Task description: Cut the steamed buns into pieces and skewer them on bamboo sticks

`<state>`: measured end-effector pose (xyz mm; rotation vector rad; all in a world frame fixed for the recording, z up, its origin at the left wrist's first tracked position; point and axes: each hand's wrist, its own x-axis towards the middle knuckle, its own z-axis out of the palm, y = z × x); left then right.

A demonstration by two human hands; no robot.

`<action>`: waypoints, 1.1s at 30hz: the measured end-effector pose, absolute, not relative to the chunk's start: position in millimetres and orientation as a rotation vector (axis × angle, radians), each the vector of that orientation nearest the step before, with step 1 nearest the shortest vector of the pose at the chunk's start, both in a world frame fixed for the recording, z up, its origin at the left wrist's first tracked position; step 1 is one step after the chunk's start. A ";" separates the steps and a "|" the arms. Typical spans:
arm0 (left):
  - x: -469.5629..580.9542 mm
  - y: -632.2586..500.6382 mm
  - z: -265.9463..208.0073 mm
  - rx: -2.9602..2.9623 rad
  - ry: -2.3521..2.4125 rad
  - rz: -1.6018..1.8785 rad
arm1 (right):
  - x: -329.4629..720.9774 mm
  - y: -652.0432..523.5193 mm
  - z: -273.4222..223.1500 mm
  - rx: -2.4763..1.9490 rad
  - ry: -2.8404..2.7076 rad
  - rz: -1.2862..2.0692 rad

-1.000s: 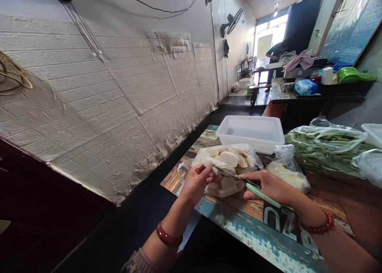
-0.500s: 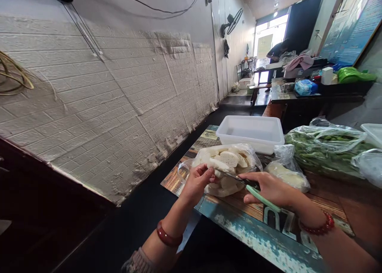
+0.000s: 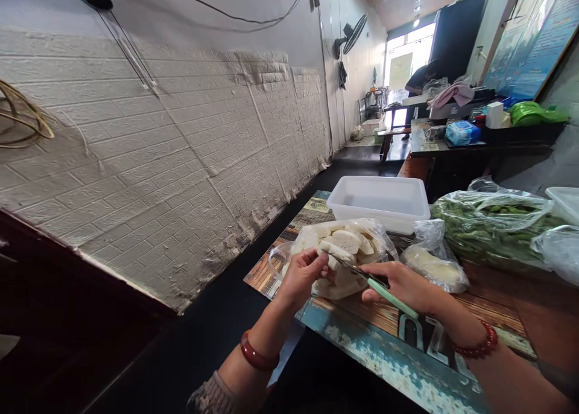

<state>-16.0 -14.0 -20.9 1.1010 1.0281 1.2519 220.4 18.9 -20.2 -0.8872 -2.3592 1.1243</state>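
My left hand (image 3: 304, 279) is closed in a pinch at the near edge of a pale white food slice (image 3: 338, 252). In my right hand (image 3: 404, 284) is a pair of scissors with a mint-green handle (image 3: 392, 299); their narrow blades point left and lie against the slice, close to my left fingertips. How far the blades are apart cannot be made out. Below and behind both hands, a clear plastic bag (image 3: 384, 240) lies open, full of more thick white slices (image 3: 346, 241).
Behind the bag stands a white plastic tub (image 3: 377, 226). To the right lie a small tied bag of pale food (image 3: 436, 266) and a large bag of green vegetables (image 3: 493, 239). The worn table edge (image 3: 357, 338) runs close to me. A person (image 3: 418, 79) bends over a table farther back.
My right hand and the scissors have shifted slightly left, and the green handle sits closer to my palm. My left hand keeps its pinch, almost unmoved.
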 end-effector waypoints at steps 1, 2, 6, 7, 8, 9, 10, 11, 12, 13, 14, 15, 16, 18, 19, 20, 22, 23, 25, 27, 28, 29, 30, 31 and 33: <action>-16.1 -13.5 -21.2 1.099 1.027 1.260 | 219.3 18.5 -20.9 -0.871 -2.363 1.124; -16.2 -13.1 -21.5 1.102 1.025 1.265 | 218.3 17.9 -21.3 -0.865 -2.365 1.122; -16.4 -12.4 -21.2 1.139 1.034 1.257 | 214.7 14.0 -20.9 -0.886 -2.365 1.094; -16.3 -12.6 -20.5 1.148 1.038 1.253 | 213.8 13.0 -20.9 -0.892 -2.366 1.083; -16.2 -12.9 -19.6 1.153 1.041 1.250 | 212.9 12.2 -21.1 -0.899 -2.368 1.075; -16.0 -13.3 -18.6 1.155 1.042 1.249 | 212.0 11.5 -21.6 -0.904 -2.371 1.068; -15.8 -13.7 -17.7 1.155 1.043 1.251 | 211.2 11.0 -22.3 -0.905 -2.374 1.063; -15.7 -13.9 -16.8 1.155 1.045 1.252 | 210.4 10.8 -23.1 -0.901 -2.377 1.060; -15.7 -14.0 -16.1 1.155 1.047 1.253 | 209.7 10.7 -24.0 -0.892 -2.378 1.061; -15.8 -13.9 -15.7 1.154 1.048 1.254 | 209.2 10.9 -24.9 -0.876 -2.378 1.063; -15.9 -13.7 -15.5 1.152 1.049 1.257 | 208.8 11.1 -25.8 -0.857 -2.376 1.066; -16.2 -13.4 -15.4 1.148 1.048 1.261 | 208.5 11.5 -26.5 -0.841 -2.371 1.067; -16.4 -13.0 -15.5 1.145 1.047 1.265 | 208.4 11.9 -27.3 -0.829 -2.365 1.069; -16.7 -12.1 -15.7 1.136 1.044 1.273 | 208.2 12.7 -28.8 -0.815 -2.355 1.065; -16.7 -11.7 -15.7 1.132 1.042 1.273 | 208.1 12.9 -29.7 -0.812 -2.351 1.062; -16.6 -11.3 -15.7 1.129 1.040 1.271 | 208.0 13.1 -30.7 -0.809 -2.345 1.061; -16.3 -10.9 -15.7 1.121 1.034 1.266 | 207.5 13.2 -32.8 -0.803 -2.337 1.062; -16.2 -10.7 -15.8 1.117 1.031 1.267 | 207.2 13.2 -33.9 -0.799 -2.335 1.061; -16.2 -10.1 -16.6 1.109 1.025 1.267 | 206.6 13.3 -35.8 -0.794 -2.336 1.049; -17.0 -9.2 -18.1 1.107 1.025 1.262 | 206.3 13.7 -37.2 -0.798 -2.336 1.029; -17.5 -8.7 -19.0 1.110 1.030 1.258 | 206.4 14.1 -37.4 -0.803 -2.335 1.022; -18.1 -8.2 -19.9 1.114 1.038 1.254 | 206.8 14.6 -37.3 -0.805 -2.335 1.020; -18.7 -7.8 -20.7 1.119 1.045 1.249 | 207.4 15.2 -36.8 -0.804 -2.335 1.026; -19.2 -7.6 -21.2 1.124 1.051 1.246 | 208.3 15.8 -35.9 -0.801 -2.334 1.036; -19.9 -7.8 -21.3 1.134 1.051 1.238 | 210.8 17.1 -32.9 -0.804 -2.336 1.062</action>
